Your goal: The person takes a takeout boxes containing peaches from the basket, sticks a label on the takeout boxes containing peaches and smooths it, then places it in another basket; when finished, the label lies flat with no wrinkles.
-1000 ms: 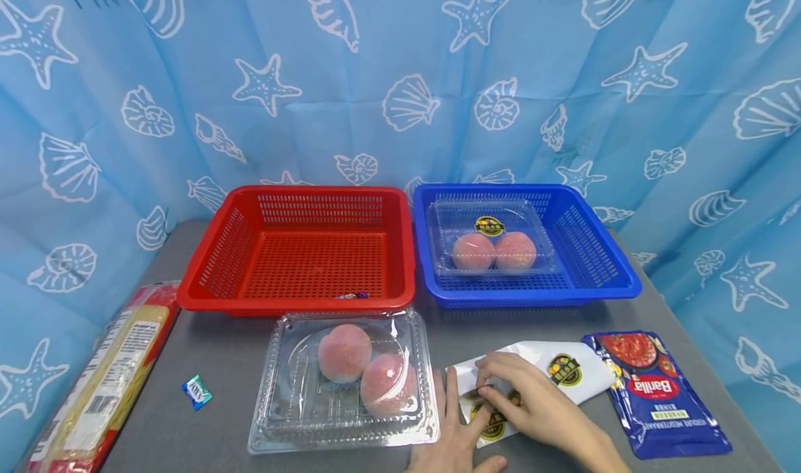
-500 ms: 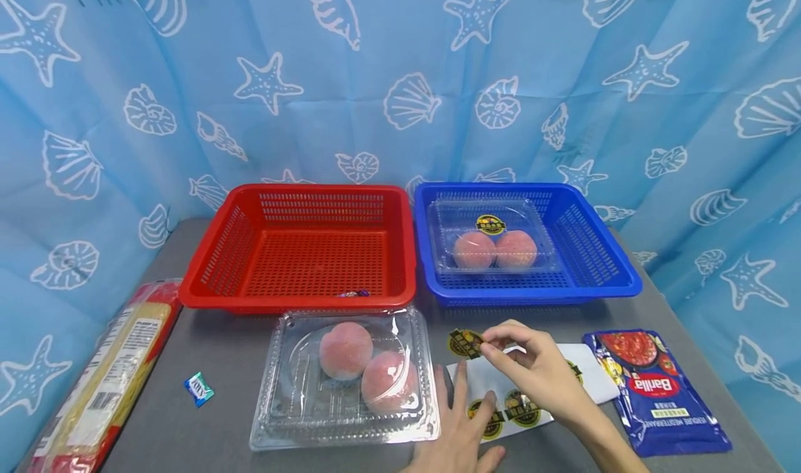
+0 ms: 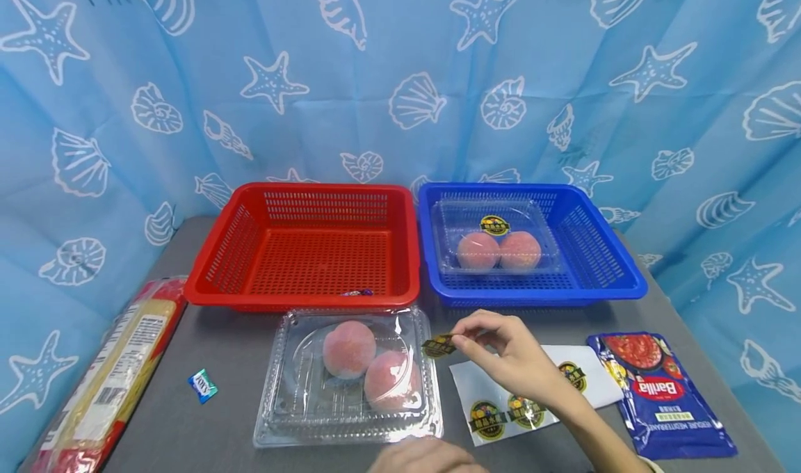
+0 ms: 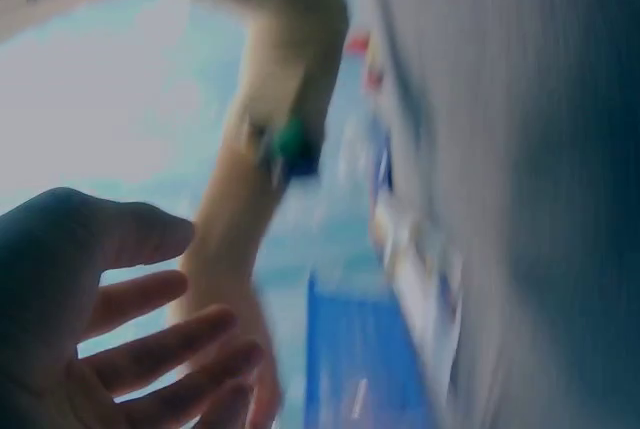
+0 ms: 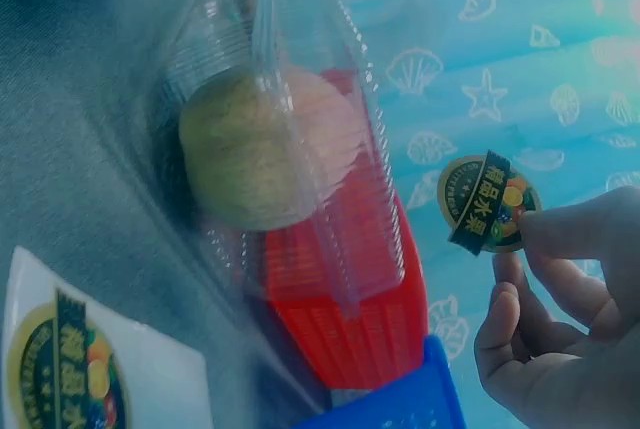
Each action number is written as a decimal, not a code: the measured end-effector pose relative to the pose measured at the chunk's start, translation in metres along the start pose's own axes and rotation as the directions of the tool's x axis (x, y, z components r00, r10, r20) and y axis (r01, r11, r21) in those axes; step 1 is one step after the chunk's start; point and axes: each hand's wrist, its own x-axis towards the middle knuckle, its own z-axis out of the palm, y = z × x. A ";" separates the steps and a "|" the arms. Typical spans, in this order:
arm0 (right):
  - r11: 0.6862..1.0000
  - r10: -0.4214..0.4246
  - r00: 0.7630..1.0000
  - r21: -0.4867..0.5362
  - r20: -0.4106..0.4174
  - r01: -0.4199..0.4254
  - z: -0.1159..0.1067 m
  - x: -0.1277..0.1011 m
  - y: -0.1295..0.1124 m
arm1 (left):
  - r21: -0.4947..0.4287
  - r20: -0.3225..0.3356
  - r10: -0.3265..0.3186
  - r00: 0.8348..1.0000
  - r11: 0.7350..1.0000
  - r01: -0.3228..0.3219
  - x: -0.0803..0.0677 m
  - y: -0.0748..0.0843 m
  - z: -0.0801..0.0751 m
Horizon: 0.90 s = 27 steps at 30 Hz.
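My right hand (image 3: 510,355) pinches a round black-and-gold fruit sticker (image 5: 490,202) by its edge, between thumb and fingertips. In the head view the sticker is close to the right edge of a clear plastic clamshell box (image 3: 325,417), whose lid is closed over two peaches (image 3: 349,349). Below the right hand lies a white sticker sheet (image 3: 463,382) with several similar stickers on it. My left hand (image 3: 427,457) is at the bottom edge of the head view, in front of the box. Its fingers look loosely bent and hold nothing in the blurred left wrist view.
A red basket (image 3: 300,300) with a small dark wrapped item inside stands behind the box. Beside it, a blue basket (image 3: 538,295) holds another labelled peach box (image 3: 450,212). A Barilla pouch (image 3: 663,396) lies right, a small candy (image 3: 202,385) and a noodle packet (image 3: 112,382) left.
The right hand peeled a sticker off the sheet and carried it left to the box's edge. The left hand has lifted off the sheet and drawn back toward the bottom edge.
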 end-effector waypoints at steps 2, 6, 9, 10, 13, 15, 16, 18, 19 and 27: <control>0.999 -0.006 1.000 0.033 0.014 0.006 0.001 0.002 -0.002 | 0.102 0.073 -0.071 0.995 0.993 0.063 0.003 -0.010 -0.044; 0.996 -0.019 0.999 0.085 0.038 0.016 0.005 0.007 -0.003 | 0.170 0.103 -0.379 0.920 0.918 0.359 -0.006 -0.034 -0.099; 0.993 -0.033 0.998 0.114 0.056 0.026 0.008 0.010 -0.004 | 0.240 0.128 -0.605 0.786 0.788 0.567 -0.021 -0.053 -0.123; 0.993 -0.033 0.998 0.118 0.061 0.026 0.009 0.011 -0.004 | 0.264 0.150 -0.669 0.728 0.737 0.622 -0.025 -0.059 -0.129; 0.992 -0.030 0.996 0.121 0.084 0.020 0.011 0.014 -0.004 | 0.268 0.243 -0.787 0.567 0.617 0.740 -0.036 -0.078 -0.137; 0.994 -0.017 0.995 0.111 0.101 0.006 0.012 0.017 -0.004 | 0.240 0.321 -0.827 0.462 0.543 0.805 -0.039 -0.086 -0.138; 0.995 -0.003 0.994 0.104 0.110 -0.008 0.013 0.018 -0.005 | 0.230 0.358 -0.838 0.412 0.507 0.831 -0.040 -0.089 -0.138; 0.995 0.028 0.991 0.088 0.128 -0.039 0.014 0.020 -0.006 | 0.203 0.407 -0.846 0.344 0.451 0.869 -0.041 -0.093 -0.137; 0.996 0.039 0.990 0.080 0.137 -0.050 0.015 0.021 -0.006 | 0.192 0.416 -0.842 0.342 0.449 0.872 -0.040 -0.094 -0.136; 0.994 0.073 0.975 0.065 0.209 -0.088 0.024 0.034 -0.009 | 0.166 0.365 -0.818 0.444 0.526 0.834 -0.028 -0.088 -0.122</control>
